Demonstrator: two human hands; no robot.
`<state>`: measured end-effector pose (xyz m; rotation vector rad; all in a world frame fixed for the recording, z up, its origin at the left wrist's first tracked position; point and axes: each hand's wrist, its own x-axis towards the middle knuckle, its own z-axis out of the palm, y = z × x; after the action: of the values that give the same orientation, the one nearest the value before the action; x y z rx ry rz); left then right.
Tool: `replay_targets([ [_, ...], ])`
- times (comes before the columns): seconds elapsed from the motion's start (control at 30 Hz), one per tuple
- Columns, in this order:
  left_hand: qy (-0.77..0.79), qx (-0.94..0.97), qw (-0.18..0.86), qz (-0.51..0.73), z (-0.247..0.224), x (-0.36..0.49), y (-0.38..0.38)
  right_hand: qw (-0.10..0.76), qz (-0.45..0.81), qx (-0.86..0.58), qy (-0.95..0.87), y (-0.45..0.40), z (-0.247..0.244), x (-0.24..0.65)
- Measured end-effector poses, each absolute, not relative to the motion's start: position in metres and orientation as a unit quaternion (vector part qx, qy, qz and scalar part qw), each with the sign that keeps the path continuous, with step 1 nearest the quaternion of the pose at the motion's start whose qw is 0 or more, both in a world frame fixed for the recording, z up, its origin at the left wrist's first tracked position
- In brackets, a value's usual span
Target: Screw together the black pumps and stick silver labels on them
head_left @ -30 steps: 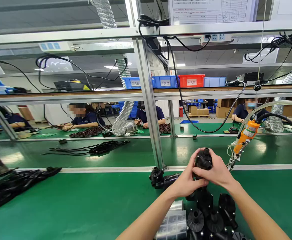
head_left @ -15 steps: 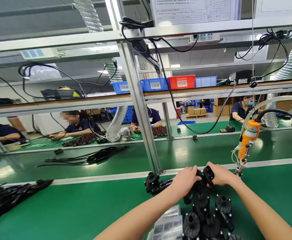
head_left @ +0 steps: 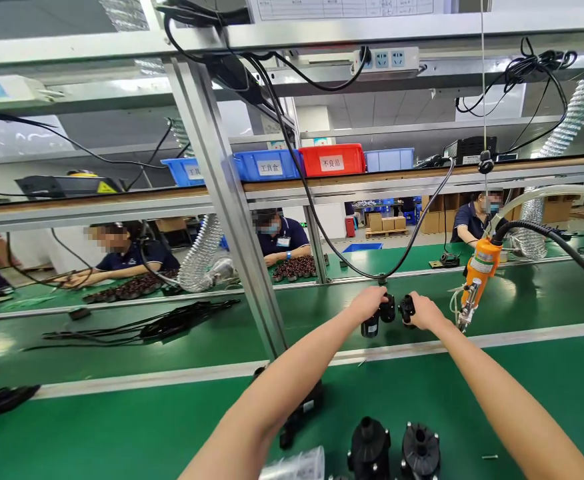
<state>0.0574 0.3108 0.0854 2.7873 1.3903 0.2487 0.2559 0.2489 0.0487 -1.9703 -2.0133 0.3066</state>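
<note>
My left hand (head_left: 369, 302) is stretched out over the far green strip, its fingers closed around a black pump (head_left: 371, 327) with a small label. Another black piece (head_left: 387, 309) shows beside those fingers; whether it is part of the same pump I cannot tell. To its right, my right hand (head_left: 426, 312) grips a second black pump (head_left: 407, 311) by its side. The two hands are a short gap apart. Closer to me stand black pumps (head_left: 369, 448), upright with round tops and spouts. More black pumps (head_left: 308, 403) lie partly behind my left forearm.
An orange power screwdriver (head_left: 482, 260) hangs right of my right hand. A metal post (head_left: 227, 200) rises on the left. Clear plastic trays (head_left: 299, 465) lie near the front, and a loose screw (head_left: 490, 457) on the mat. Black cables (head_left: 172, 320) lie on the far strip; co-workers sit beyond.
Both hands have moved forward from the group of pumps to the far strip, each carrying a black pump. The view has shifted to the right.
</note>
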Motion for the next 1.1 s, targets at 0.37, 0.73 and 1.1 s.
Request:
replay_targets([
  [0.37, 0.424, 0.901, 0.034, 0.083, 0.074, 0.064, 0.311, 0.118, 0.212, -0.637, -0.732, 0.220, 0.084, 0.277],
  [0.73, 0.550, 0.831, 0.040, -0.071, 0.076, -0.125, 0.127, 0.009, 0.438, -0.294, -0.849, 0.108, 0.089, 0.229],
  [1.1, 0.553, 0.831, -0.056, -0.007, 0.049, -0.105, 0.152, 0.121, 0.097, -0.522, -0.839, 0.204, 0.109, 0.180],
])
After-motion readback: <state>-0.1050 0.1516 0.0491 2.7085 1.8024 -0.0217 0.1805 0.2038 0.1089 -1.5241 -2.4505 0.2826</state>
